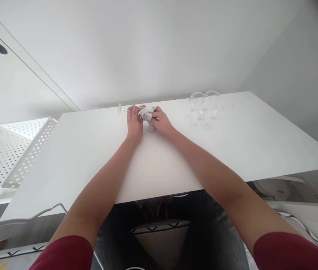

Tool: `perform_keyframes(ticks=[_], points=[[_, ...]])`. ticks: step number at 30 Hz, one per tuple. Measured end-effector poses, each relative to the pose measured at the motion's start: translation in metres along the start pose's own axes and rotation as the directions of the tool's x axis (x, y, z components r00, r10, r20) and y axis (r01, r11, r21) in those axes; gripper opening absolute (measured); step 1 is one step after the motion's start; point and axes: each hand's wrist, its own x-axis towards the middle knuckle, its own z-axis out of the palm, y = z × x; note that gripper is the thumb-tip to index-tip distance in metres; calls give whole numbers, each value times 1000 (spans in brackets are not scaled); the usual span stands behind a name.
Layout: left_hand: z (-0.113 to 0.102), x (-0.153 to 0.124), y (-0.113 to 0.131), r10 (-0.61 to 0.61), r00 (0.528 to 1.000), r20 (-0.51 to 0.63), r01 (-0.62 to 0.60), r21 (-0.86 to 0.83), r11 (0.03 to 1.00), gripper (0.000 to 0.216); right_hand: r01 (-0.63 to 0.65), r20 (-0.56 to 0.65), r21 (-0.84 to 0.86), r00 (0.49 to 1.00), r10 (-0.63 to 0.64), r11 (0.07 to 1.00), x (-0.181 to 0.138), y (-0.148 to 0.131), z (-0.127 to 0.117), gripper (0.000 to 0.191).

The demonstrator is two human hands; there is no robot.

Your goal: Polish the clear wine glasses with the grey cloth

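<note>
- I am stretching both arms across the table (91, 150) towards its far edge, close to the wall (147, 56).
- My left hand (134, 120) is lying palm down with the fingers curling over a glass (121, 108) and gripping it.
- The glass is lying on its side at the far middle of the table, and its foot and a bit of stem are sticking out to the left of my fingers.
- My right hand (162, 120) is closing tightly on a grey cloth (147, 115) and pressing it against the bowl end of the glass, just right of my left hand.
- The cloth is bunching up between my two hands and hiding most of the bowl, so I cannot tell how far it is going inside.
- The other glasses (204, 107) are standing in a small cluster further right along the far edge, apart from my right hand.
- A white perforated rack (20, 150) is sitting left of the table.
</note>
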Motion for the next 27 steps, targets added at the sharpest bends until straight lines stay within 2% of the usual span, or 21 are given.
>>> perform_keyframes(ticks=[4,6,8,10,13,15,19,23,25,27], points=[[0,0,0,-1,999,48,3,-30,1000,18,-12,-151,185,988,41,983,-5,-3,1,10],[1,0,0,-44,998,50,47,-60,997,18,-31,-210,275,973,92,961,-7,-8,3,25],[1,0,0,-113,992,61,117,-78,990,20,-74,-187,333,972,143,940,-9,-12,6,40],[0,-1,0,-140,987,81,145,-60,988,22,-124,-131,359,975,181,925,-11,-16,8,46],[-4,2,-1,-57,996,68,58,-16,998,24,-157,-127,353,969,213,922,-13,-19,11,44],[-9,6,-1,-1,1000,24,1,-15,1000,25,-138,-108,337,977,184,931,-14,-20,10,36],[-14,12,0,53,996,-78,-59,-72,996,27,35,-56,207,998,-24,978,-14,-22,6,23],[-12,10,2,76,994,-84,-83,-91,992,30,153,-65,19,986,-152,988,-16,-24,10,31],[-11,9,3,67,996,-56,-72,-98,993,33,184,-116,-18,976,-185,983,-18,-24,15,35],[-10,8,3,67,997,-42,-71,-112,991,34,183,-101,-5,978,-182,983,-19,-24,19,42]])
